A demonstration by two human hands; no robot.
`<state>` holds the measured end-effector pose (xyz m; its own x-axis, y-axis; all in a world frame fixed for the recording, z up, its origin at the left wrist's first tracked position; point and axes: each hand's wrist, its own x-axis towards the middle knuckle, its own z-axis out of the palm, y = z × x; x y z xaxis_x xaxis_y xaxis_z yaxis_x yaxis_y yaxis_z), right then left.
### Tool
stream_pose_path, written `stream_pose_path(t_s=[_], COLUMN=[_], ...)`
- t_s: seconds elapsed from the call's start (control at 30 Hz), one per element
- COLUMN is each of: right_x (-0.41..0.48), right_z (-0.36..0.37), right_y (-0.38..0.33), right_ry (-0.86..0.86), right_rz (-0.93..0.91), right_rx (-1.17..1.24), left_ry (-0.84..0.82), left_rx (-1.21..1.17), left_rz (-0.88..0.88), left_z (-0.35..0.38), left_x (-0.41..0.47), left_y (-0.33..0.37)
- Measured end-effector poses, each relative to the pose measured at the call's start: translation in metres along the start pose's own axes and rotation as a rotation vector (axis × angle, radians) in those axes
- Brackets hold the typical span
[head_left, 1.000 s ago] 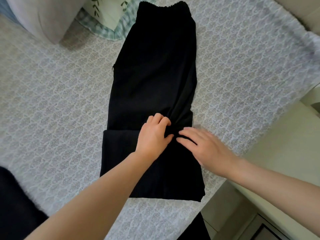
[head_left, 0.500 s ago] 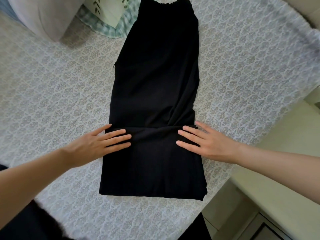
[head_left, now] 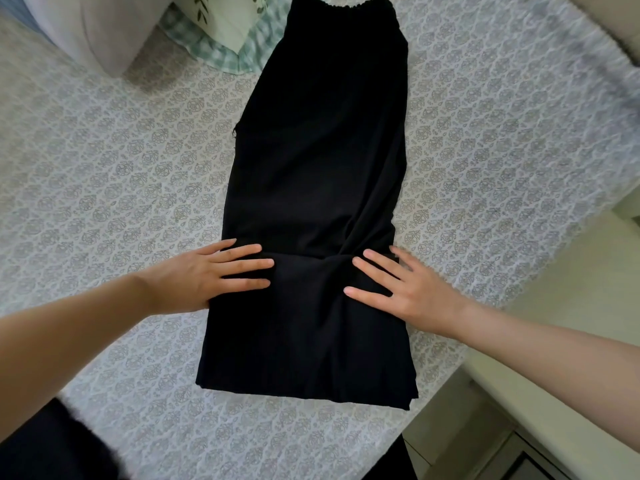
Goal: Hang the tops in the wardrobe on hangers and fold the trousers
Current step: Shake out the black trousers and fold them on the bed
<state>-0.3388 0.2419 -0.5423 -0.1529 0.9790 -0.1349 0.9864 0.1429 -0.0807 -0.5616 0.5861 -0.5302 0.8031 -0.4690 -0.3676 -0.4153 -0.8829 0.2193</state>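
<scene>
One pair of black trousers (head_left: 318, 161) lies lengthwise on the bed (head_left: 104, 174), waistband far, near end folded back on itself. Left hand (head_left: 204, 277) and right hand (head_left: 407, 289) press flat on the fold's edge, fingers straight, gripping nothing. Beyond, far left, lie a pillow (head_left: 100, 26) and a green-edged cushion (head_left: 228, 36).

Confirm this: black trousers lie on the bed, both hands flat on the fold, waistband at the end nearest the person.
Not quite. The head view shows the waistband at the far end of the trousers, by the pillow. The rest holds: trousers on the bed, left hand and right hand flat on the fold.
</scene>
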Motion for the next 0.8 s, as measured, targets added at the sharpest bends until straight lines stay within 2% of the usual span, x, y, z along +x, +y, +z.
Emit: stream_pose_path(t_s=[0.13,0.2,0.33,0.4,0.47,0.57,0.6,0.67,0.8], right_x=[0.005,0.010,0.020,0.019,0.014,0.010,0.005,-0.003,-0.005], right_z=[-0.007,-0.015,-0.033,-0.042,-0.056,-0.064,-0.060,-0.058,-0.050], right_y=[0.004,0.010,0.014,0.008,0.001,-0.008,-0.011,-0.015,-0.017], right_ry=[0.019,0.049,0.107,0.077,-0.006,0.041,0.005,-0.058,-0.086], right_rz=[-0.010,-0.013,0.101,0.235,0.437,0.882,1.010,1.135,1.239], right_rx=[0.078,0.123,0.290,0.414,0.612,1.099,1.196,1.459,1.458], left_ry=[0.085,0.124,0.240,0.224,0.247,0.300,0.288,0.199,0.153], left_rx=[-0.175,-0.278,-0.641,-0.898,-1.190,-1.548,-1.679,-1.865,-1.975], left_rz=[-0.043,-0.123,-0.451,-0.614,-0.697,-0.855,-0.886,-0.883,-1.052], left_z=[0.000,0.000,-0.018,-0.033,-0.052,-0.060,-0.057,-0.049,-0.023], left_x=[-0.001,0.000,0.010,0.012,0.012,0.014,0.012,0.011,0.008], left_y=[0.005,0.011,0.034,0.043,0.049,0.054,0.058,0.069,0.090])
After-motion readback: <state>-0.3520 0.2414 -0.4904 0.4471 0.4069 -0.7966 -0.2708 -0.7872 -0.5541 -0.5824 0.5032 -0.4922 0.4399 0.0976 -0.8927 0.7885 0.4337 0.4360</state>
